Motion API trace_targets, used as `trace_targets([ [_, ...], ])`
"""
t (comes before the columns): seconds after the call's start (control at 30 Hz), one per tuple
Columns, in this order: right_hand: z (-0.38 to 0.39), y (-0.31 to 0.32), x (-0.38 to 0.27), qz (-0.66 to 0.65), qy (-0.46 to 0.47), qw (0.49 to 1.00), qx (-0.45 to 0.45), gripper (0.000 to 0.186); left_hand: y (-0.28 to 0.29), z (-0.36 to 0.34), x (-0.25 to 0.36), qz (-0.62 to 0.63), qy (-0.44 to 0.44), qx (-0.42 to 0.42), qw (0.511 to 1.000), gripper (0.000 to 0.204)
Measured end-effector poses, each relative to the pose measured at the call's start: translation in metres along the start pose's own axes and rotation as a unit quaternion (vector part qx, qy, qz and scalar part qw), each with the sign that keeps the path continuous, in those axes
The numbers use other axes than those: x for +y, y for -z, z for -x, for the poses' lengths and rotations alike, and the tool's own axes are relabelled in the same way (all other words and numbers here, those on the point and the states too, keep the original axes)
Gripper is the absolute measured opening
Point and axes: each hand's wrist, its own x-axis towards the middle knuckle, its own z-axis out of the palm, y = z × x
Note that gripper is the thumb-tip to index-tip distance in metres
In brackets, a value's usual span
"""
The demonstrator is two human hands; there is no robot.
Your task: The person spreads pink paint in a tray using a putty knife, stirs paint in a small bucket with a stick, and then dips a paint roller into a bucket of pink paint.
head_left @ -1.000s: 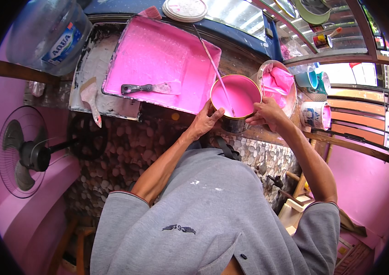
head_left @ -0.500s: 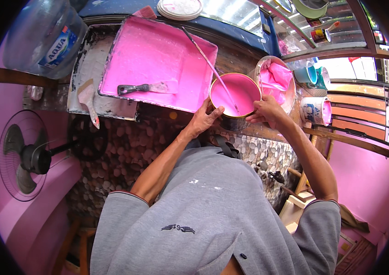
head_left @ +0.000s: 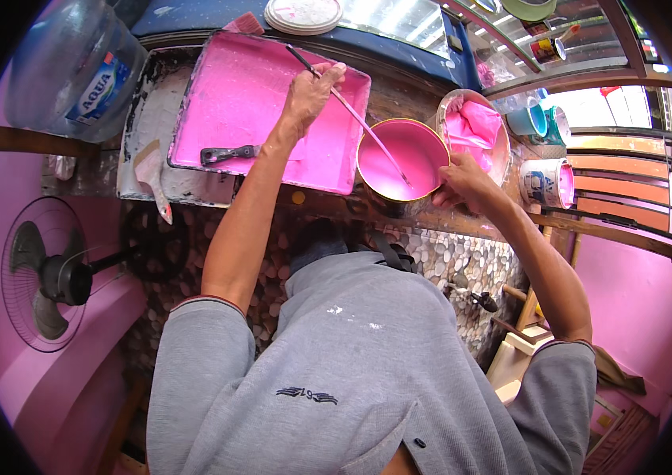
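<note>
My left hand has its fingers closed on the upper part of a long thin stick, which slants down into an open can of pink paint. With my right hand I grip the can's right side at its rim. Just left of the can lies a tray coated in pink paint, with a black-handled scraper on it. A round container holding crumpled pink plastic sits right beside the can.
A white-stained tray with a brush lies under the pink tray's left side. A water jug, stacked lids, paint tubs, cups and window bars surround the bench. A fan stands at left.
My left hand has left the can and risen onto the stick's upper part. My right hand stays on the can, which appears slightly higher in view.
</note>
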Motion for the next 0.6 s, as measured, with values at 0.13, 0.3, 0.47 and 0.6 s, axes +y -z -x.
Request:
trace_targets([
  [0.13,-0.004,0.004,-0.005,0.063,0.030,0.998,-0.002,0.023,0.000,0.004,0.024,0.048,0.021,-0.039,0.998,0.040],
  [0.3,-0.016,0.009,-0.009,0.097,0.009,0.995,-0.002,0.019,-0.010,0.014,0.044,0.075,0.033,-0.041,0.996,0.039],
  [0.47,-0.025,0.009,-0.013,0.104,0.004,0.995,0.004,0.018,-0.011,0.017,0.061,0.094,-0.006,-0.040,0.995,0.040],
  [0.6,-0.031,0.007,-0.019,0.138,0.004,0.990,0.002,0.017,-0.004,0.013,0.065,0.079,-0.032,-0.043,0.995,0.038],
])
